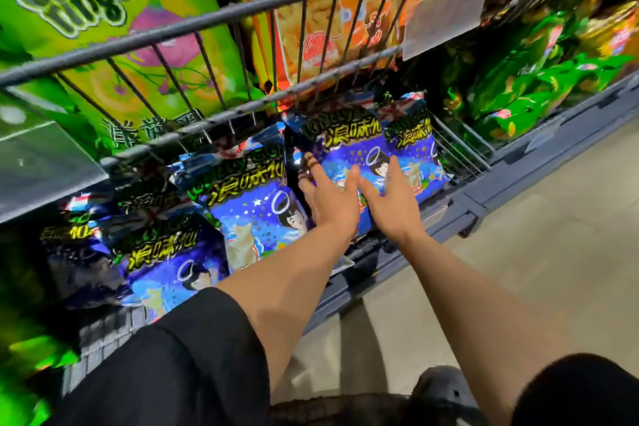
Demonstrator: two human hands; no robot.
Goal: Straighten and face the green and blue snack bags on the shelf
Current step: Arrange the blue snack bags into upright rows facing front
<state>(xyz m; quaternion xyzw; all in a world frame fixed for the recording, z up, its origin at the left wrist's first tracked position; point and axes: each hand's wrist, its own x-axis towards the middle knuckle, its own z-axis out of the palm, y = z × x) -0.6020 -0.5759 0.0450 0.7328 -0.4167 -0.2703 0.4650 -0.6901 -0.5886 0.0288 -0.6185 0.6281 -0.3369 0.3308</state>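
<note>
1. The blue snack bag [349,162] you are working on stands upright near the front edge of the lower shelf [460,207], second from the right end of the blue row.
2. Your left hand [332,199] lies on its face with fingers straight and relaxed, gripping nothing.
3. Your right hand [392,199] rests flat beside it, fingers extended over the same bag's right edge, touching the neighbouring blue bag [415,152].
4. More blue bags [249,204] lean along the shelf toward its left end.
5. Above, a wire rail [242,10] fronts a green onion-ring bag [86,10] and an orange prawn-cracker bag [328,10].
</note>
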